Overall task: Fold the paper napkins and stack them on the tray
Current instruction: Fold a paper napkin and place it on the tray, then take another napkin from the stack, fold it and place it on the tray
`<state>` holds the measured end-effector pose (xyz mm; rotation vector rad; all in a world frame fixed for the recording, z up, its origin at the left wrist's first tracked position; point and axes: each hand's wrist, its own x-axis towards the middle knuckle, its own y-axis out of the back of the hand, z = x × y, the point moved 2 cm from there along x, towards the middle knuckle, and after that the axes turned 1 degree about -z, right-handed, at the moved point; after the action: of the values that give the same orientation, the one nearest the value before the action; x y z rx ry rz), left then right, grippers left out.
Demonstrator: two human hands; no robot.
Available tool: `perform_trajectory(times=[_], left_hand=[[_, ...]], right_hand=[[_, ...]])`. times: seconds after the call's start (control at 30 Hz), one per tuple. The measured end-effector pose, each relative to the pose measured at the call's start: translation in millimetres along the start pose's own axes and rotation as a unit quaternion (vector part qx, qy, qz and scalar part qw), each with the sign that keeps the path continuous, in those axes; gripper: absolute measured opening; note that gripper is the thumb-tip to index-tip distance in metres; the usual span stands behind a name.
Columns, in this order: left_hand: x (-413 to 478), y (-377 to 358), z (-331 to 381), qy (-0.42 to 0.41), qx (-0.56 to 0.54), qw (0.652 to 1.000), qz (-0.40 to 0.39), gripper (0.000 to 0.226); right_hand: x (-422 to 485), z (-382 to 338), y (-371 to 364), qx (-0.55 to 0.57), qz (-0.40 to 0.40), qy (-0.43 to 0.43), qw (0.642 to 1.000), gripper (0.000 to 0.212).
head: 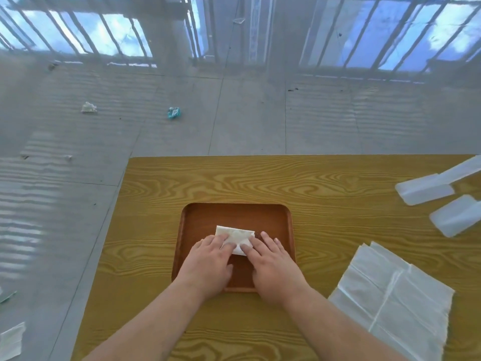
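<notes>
A brown wooden tray (234, 213) sits in the middle of the yellow wood-grain table. A small folded white napkin (235, 235) lies flat on the tray. My left hand (208, 264) rests palm down with its fingertips on the napkin's left part. My right hand (273, 264) lies palm down with its fingertips on the napkin's right edge. Both hands press on it with fingers spread and grip nothing. A pile of unfolded white napkins (390, 300) lies on the table to the right of the tray.
Two translucent plastic containers (426, 188) (455, 217) lie at the table's right edge. The table's left edge (104, 246) drops to a grey tiled floor with scraps of litter (173, 112) and a loose napkin (11, 340).
</notes>
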<state>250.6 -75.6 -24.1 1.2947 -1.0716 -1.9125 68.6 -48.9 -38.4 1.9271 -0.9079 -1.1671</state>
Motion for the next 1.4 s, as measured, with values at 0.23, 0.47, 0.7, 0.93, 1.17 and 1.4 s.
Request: perform_trajectory(times=[0.23, 0.47, 0.7, 0.93, 1.17, 1.4], left_hand=[[27.7, 27.3, 91.4, -0.04, -0.046, 0.998, 0.004, 0.04], [73.2, -4.3, 206.7, -0.012, -0.093, 0.988, -0.12, 0.05], [99.7, -26.2, 267.9, 0.018, -0.072, 0.991, -0.107, 0.041], [105.7, -29.8, 290.3, 0.002, -0.083, 0.989, -0.119, 0.016], [104.3, -23.8, 293.7, 0.007, -0.148, 0.982, -0.118, 0.011], [103.8, -25.8, 293.1, 0.045, -0.096, 0.988, -0.11, 0.029]], right_hand=[[-96.7, 82.1, 19.1, 0.096, 0.149, -0.179, 0.968, 0.047], [-208.1, 194.6, -3.1, 0.192, 0.183, -0.399, 0.878, 0.021], [-254.5, 245.5, -26.9, 0.281, 0.19, -0.503, 0.795, 0.036], [-253.9, 253.3, -27.3, 0.296, 0.2, -0.492, 0.794, 0.033], [-255.8, 254.0, -24.9, 0.272, 0.197, -0.48, 0.81, 0.034], [-255.2, 253.8, -25.9, 0.245, 0.199, -0.47, 0.824, 0.035]])
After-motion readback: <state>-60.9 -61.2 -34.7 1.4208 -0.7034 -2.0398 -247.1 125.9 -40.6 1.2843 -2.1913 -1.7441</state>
